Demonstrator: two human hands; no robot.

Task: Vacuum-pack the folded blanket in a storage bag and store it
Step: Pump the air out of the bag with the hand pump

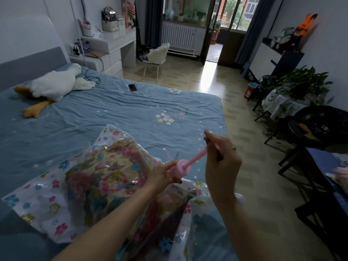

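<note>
**Hand pump held over the bagged blanket**

The folded blanket [105, 178], floral-patterned, lies sealed inside a clear flower-printed storage bag [47, 200] on the bed [113, 110], directly beneath and to the left of both grips. The left hand [162, 176] closes its grip around the pink pump's cylinder [179, 169], which stands on the bag's upper surface. The right hand [220, 157], up and to the right of that grip, pinches the handle end of the pump's pink rod [195, 157], which is drawn out of the cylinder at a slant. Farther from the grips, a plush goose [56, 85] and a dark phone [132, 87] rest on the blue bedsheet; a white chair [158, 55] stands beyond the bed.
</note>
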